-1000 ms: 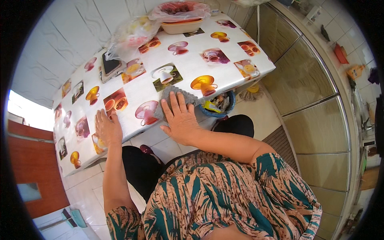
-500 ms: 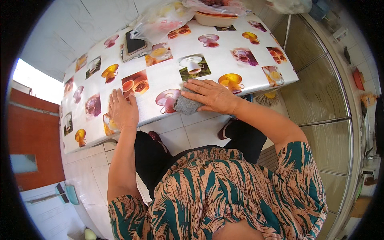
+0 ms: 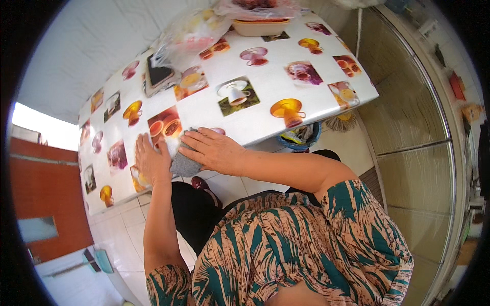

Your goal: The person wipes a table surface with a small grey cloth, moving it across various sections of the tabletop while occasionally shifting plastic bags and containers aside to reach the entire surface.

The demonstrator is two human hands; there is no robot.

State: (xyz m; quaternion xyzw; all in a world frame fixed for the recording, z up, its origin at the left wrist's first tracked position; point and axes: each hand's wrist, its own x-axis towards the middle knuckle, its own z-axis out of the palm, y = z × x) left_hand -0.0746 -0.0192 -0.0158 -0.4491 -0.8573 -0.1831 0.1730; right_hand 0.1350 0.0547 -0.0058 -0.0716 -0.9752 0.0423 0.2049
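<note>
A grey cloth point(image 3: 185, 164) lies at the near edge of the table, partly hanging over it. My right hand point(image 3: 220, 153) presses it down, fingers stretched across its top, palm hiding part of it. Just left of the cloth, my left hand point(image 3: 154, 162) rests flat on the tablecloth point(image 3: 201, 109) with nothing in it. Its thumb is apart from the fingers and close to the cloth. The tablecloth is white and glossy, printed with cups and saucers.
Toward the back of the table are a dark phone point(image 3: 158, 75), a clear plastic bag point(image 3: 189, 38) and a cream container point(image 3: 260, 27). A blue bin point(image 3: 312, 138) stands below the near edge, with a broom head point(image 3: 341, 123) beside it. Glossy cabinet doors point(image 3: 408, 122) line the right.
My right hand has slid the grey cloth leftward along the near edge, right up to my left hand. The left hand remains on the tablecloth. The view has shifted slightly.
</note>
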